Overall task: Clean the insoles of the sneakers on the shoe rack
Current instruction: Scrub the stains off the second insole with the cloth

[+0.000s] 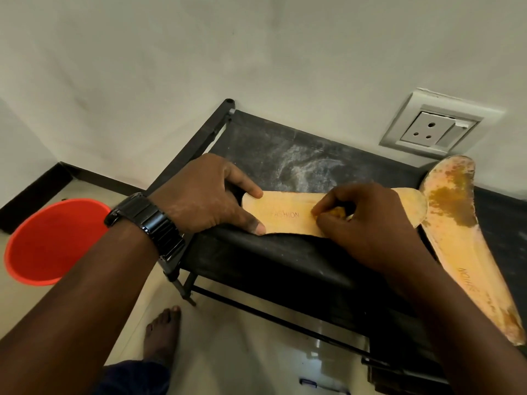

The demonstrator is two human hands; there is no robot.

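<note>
**A:** Where is the piece being cleaned?

**B:** The tan foam insole [288, 213], printed FASHION, lies flat along the front edge of the black fabric-topped shoe rack [285, 161]. A second insole [456, 223] of the same foam, blotched with brown stains, lies just beside its toe end and runs off to the right.

**A:** And the hands?

**B:** The left hand [208, 195] is spread, with thumb and forefinger pressing down on the heel end. The right hand [370, 223] has its fingers curled tight round a small yellow-orange wad [338, 212], bearing on the middle of the insole. I cannot tell whether it is sponge or cloth.

**A:** How should the scrubbing go?

**B:** I'd use short strokes away from the pinned heel toward the toe, so the foam pulls taut and doesn't buckle. Keep the left hand firm. The rack top looks like slack fabric, so heavy pushing could fold the insole over the front rail. Work in bands, then move the holding hand along. The red plastic bucket [54, 240] on the floor to the left is near for rinsing, though its contents don't show.
</note>
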